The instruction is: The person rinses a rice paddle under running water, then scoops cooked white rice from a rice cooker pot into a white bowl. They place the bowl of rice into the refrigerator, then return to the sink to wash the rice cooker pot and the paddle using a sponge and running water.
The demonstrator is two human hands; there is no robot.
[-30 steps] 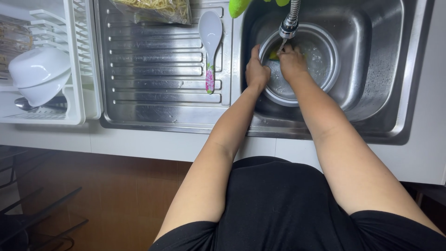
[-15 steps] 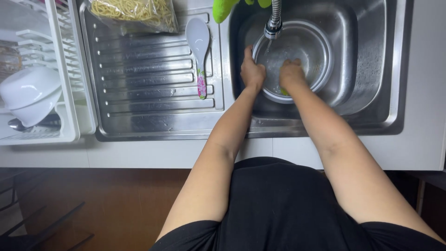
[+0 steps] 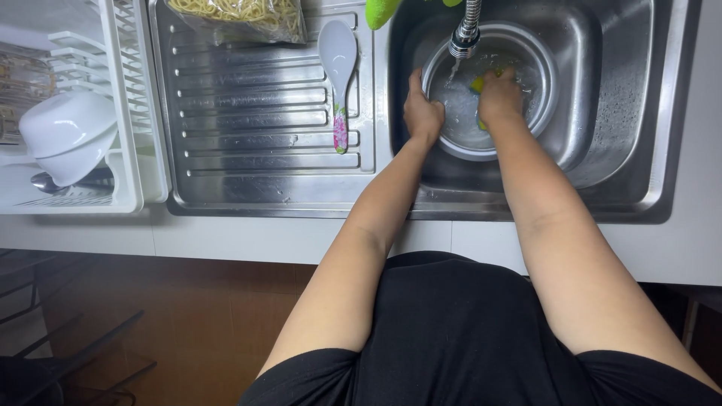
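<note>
My left hand (image 3: 423,113) grips the steel pot's (image 3: 541,71) left rim in the sink (image 3: 632,135); my right hand (image 3: 500,96) presses a yellow sponge (image 3: 478,83) inside.

A clear plastic bag of pale yellow noodles (image 3: 239,15) lies at the far edge of the steel draining board (image 3: 248,165), at eleven o'clock, cut off by the frame.

A white rice spoon (image 3: 338,64) lies on the drainboard (image 3: 248,150), noodles (image 3: 241,13) at eleven o'clock, white bowls (image 3: 68,135) at nine.
</note>
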